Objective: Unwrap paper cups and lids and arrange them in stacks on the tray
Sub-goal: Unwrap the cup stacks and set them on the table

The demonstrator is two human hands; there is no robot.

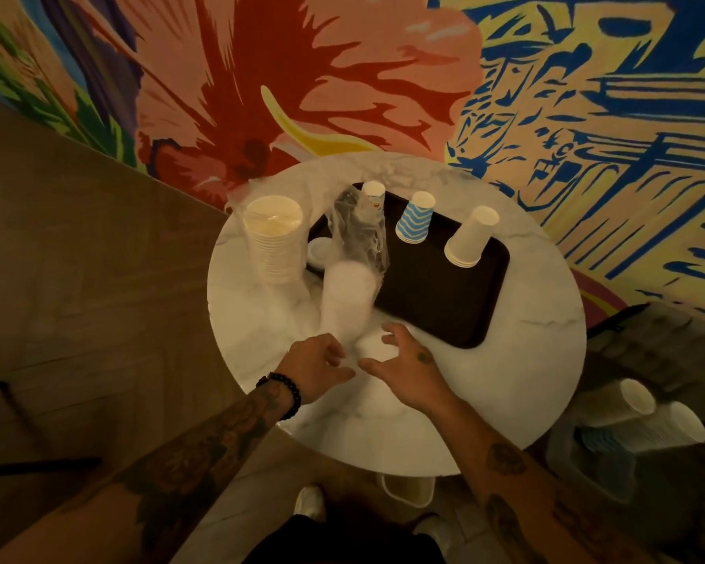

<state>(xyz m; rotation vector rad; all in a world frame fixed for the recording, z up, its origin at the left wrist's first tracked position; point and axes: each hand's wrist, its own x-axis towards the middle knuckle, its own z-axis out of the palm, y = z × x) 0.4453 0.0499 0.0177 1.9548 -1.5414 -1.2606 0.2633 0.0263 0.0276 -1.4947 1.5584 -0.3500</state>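
Observation:
A dark tray (444, 303) lies on a round white marble table (526, 380). Three upside-down cup stacks stand along its far side: a small white one (373, 193), a blue wavy one (416, 217) and a plain white one (469, 238). Crumpled clear wrap (359, 234) and a single lid (320, 250) lie at the tray's left end. A wrapped stack of cream lids (275, 238) stands left of the tray. A hazy, tilted white wrapped stack (347, 303) rises in front. My left hand (318, 368) pinches its base. My right hand (408, 368) hovers beside it, fingers spread.
Several more sleeves of cups (644, 413) lie on a seat at the lower right, beside the table. A painted mural wall stands right behind the table and a wood panel is to the left. A pale bin (408, 490) sits under the table's near edge.

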